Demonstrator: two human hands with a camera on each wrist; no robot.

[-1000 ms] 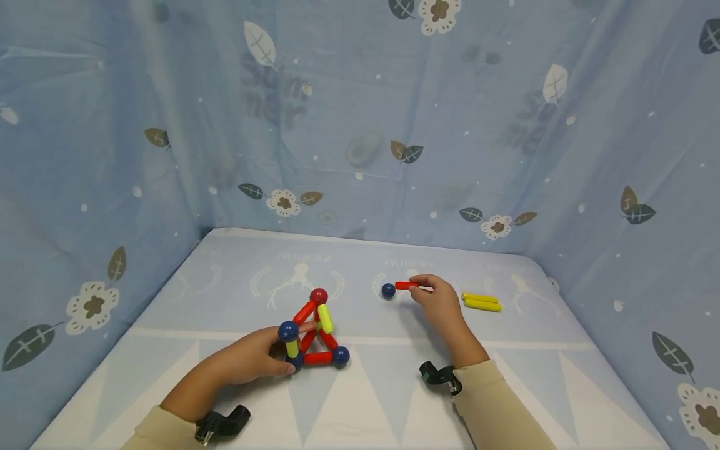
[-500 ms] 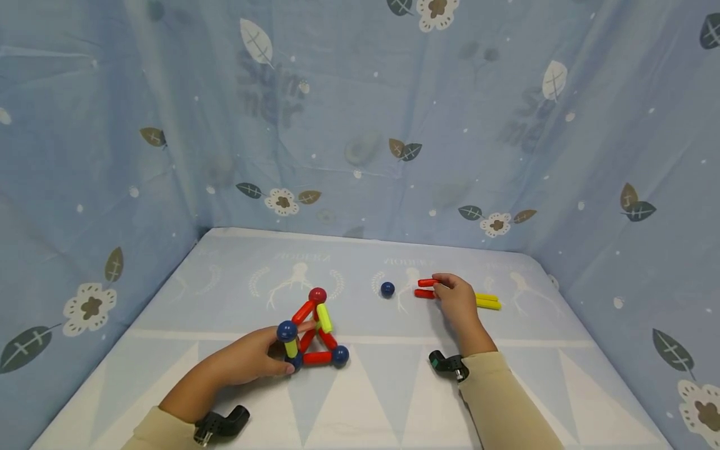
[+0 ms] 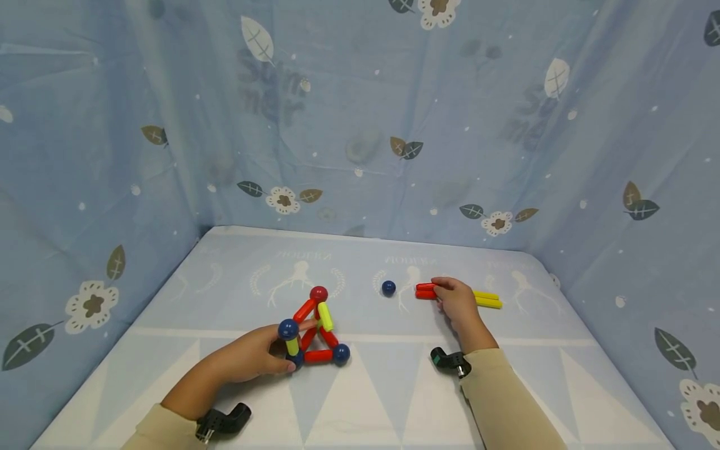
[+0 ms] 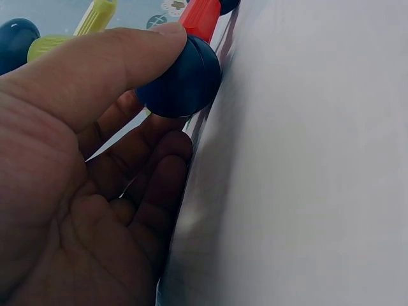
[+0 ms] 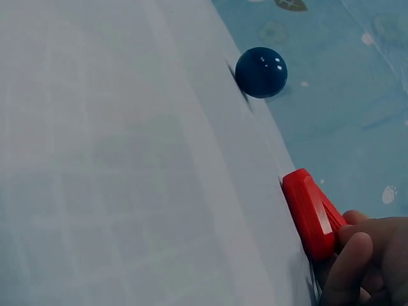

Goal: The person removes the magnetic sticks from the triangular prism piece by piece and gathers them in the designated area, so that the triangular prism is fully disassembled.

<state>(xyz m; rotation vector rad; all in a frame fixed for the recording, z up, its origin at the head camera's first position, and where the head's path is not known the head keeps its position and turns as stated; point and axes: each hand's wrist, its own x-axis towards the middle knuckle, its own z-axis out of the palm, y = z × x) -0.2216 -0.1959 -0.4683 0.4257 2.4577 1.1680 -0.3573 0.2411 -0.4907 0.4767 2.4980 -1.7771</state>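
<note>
Left hand, partly closed, grips a ball-and-stick frame; right hand, nearly closed, pinches a red stick.

The left forearm slants inward over the left half of the table. The left hand is well short of the far edge, its thumb stretched out in a grip opposite bent fingers. The right hand reaches nearer that edge, left of the far right corner, fingertips pinching; the right sleeve slopes back toward the near right corner.
</note>
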